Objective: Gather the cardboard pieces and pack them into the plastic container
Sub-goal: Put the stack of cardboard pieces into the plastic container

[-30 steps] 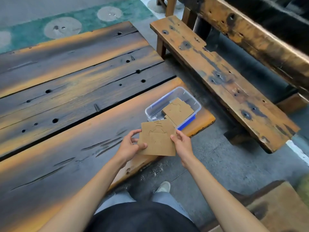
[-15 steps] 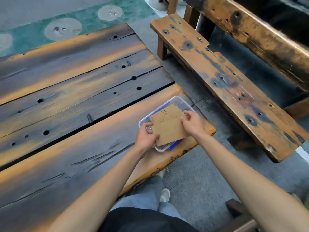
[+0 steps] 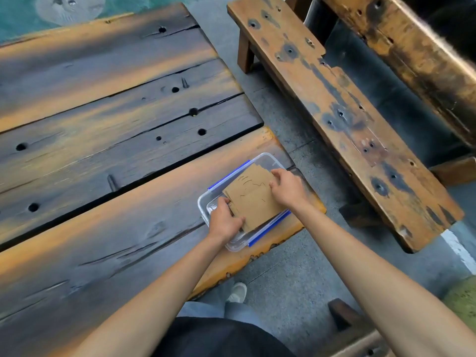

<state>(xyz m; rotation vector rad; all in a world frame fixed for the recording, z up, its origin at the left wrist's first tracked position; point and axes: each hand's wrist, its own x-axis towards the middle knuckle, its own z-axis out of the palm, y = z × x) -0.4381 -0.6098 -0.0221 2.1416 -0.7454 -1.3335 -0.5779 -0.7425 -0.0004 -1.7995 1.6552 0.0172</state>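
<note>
Two bare forearms reach up from the bottom of the frame to the plastic container (image 3: 233, 244), which sits at the right end of the table (image 3: 108, 155), just right of centre. The left hand (image 3: 224, 219) curls over the lower left corner of the cardboard pieces (image 3: 253, 197), fingers clamped on their edge inside the container. The right hand (image 3: 287, 188) presses on the upper right edge of the same stack, its fingers (image 3: 275, 174) bent over and gripping it. The cardboard lies tilted, its lower edge jutting over the container's blue-trimmed right rim. How many pieces are stacked cannot be told, and the hands hide both held corners. The container stands close to the table's right edge, with bare planks open to the left. A wooden bench (image 3: 342, 119) runs diagonally across the upper right, apart from the table across a strip of floor. A shoe (image 3: 238, 292) shows under the table edge.
</note>
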